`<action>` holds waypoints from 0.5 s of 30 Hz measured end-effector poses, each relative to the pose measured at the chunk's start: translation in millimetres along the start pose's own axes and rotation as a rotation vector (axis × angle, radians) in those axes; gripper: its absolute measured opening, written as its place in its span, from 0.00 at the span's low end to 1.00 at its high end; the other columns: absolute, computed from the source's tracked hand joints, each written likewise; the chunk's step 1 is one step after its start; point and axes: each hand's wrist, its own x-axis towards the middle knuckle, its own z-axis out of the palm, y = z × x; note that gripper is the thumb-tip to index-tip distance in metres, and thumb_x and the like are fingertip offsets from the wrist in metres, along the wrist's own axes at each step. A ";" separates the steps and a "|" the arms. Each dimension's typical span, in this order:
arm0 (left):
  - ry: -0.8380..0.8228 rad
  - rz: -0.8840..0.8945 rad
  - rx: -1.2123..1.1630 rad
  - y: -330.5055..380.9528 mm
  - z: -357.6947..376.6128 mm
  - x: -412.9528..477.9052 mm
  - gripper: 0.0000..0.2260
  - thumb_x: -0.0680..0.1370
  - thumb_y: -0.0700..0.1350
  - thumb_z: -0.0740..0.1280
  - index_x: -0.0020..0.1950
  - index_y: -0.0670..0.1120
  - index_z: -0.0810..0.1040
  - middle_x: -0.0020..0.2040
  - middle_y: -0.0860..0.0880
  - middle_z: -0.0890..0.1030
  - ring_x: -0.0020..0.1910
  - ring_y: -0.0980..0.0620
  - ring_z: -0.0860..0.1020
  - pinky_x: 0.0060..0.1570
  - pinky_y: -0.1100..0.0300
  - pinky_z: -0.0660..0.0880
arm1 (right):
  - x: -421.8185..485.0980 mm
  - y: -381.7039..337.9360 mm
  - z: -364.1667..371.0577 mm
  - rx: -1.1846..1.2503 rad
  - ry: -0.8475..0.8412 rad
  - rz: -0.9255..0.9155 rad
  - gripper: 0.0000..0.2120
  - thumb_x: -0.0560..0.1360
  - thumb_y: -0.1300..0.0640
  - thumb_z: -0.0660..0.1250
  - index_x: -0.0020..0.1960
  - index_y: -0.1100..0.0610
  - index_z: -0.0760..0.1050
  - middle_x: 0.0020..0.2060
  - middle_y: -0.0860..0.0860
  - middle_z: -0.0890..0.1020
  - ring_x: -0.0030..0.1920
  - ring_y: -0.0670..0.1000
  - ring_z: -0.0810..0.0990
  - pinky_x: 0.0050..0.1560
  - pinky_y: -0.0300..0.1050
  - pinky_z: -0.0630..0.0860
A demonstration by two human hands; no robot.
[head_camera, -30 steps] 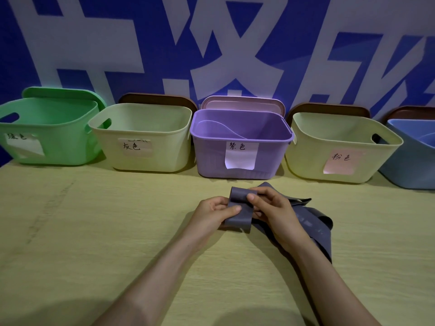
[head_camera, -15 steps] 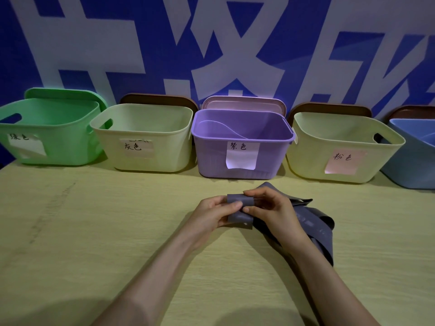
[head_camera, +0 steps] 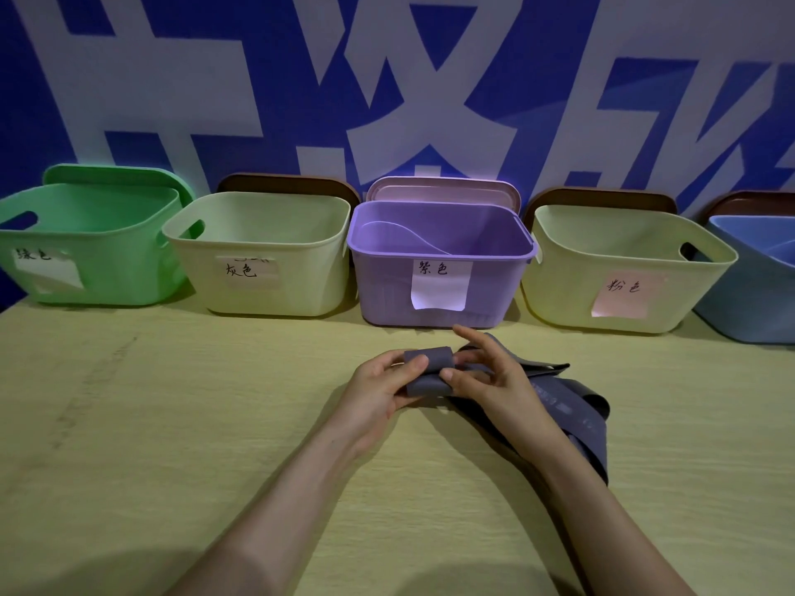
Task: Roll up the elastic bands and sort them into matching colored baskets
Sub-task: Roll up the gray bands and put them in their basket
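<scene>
A grey-purple elastic band [head_camera: 430,382] lies on the wooden table [head_camera: 172,423] just in front of the purple basket [head_camera: 439,251]. One end of it is partly rolled between my hands, and its loose tail trails off to the right under my right forearm. My left hand [head_camera: 378,393] grips the rolled end, thumb on top. My right hand [head_camera: 490,376] pinches the roll with thumb and a finger, while its other fingers are spread and raised.
Along the wall stand a green basket [head_camera: 86,243], a cream basket labelled grey [head_camera: 258,255], a cream basket labelled pink [head_camera: 623,273] and a blue basket [head_camera: 757,286]. Lids lean behind them. A pale band lies inside the purple basket.
The rolled end has grown thicker and turned over. My right hand's fingers have lifted and spread apart.
</scene>
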 end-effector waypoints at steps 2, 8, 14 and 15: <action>0.005 0.004 -0.040 1.0 0.1 -0.4 0.18 0.72 0.42 0.69 0.60 0.36 0.75 0.52 0.37 0.82 0.46 0.48 0.83 0.47 0.58 0.80 | 2.0 1.8 -0.1 -0.009 -0.014 0.049 0.20 0.75 0.63 0.69 0.66 0.57 0.71 0.43 0.56 0.80 0.42 0.48 0.82 0.48 0.44 0.81; 0.020 0.000 -0.077 0.6 0.3 -1.3 0.10 0.75 0.33 0.67 0.54 0.41 0.76 0.50 0.41 0.82 0.43 0.49 0.83 0.46 0.60 0.80 | 0.7 0.8 0.4 0.154 -0.064 0.091 0.13 0.77 0.67 0.64 0.61 0.59 0.73 0.44 0.64 0.75 0.42 0.53 0.83 0.47 0.46 0.82; 0.022 0.023 -0.093 4.9 0.4 -2.1 0.12 0.73 0.29 0.67 0.54 0.39 0.75 0.57 0.35 0.80 0.49 0.43 0.81 0.52 0.58 0.80 | 0.0 -1.6 0.5 0.237 -0.083 0.104 0.19 0.70 0.60 0.70 0.61 0.58 0.74 0.44 0.58 0.77 0.43 0.51 0.82 0.49 0.43 0.79; 0.022 0.026 -0.078 4.7 0.4 -2.6 0.12 0.73 0.28 0.67 0.54 0.39 0.74 0.57 0.34 0.79 0.49 0.43 0.81 0.51 0.58 0.80 | -0.5 -2.2 1.6 0.206 -0.081 0.099 0.20 0.69 0.58 0.70 0.60 0.58 0.75 0.44 0.58 0.77 0.42 0.51 0.82 0.49 0.42 0.79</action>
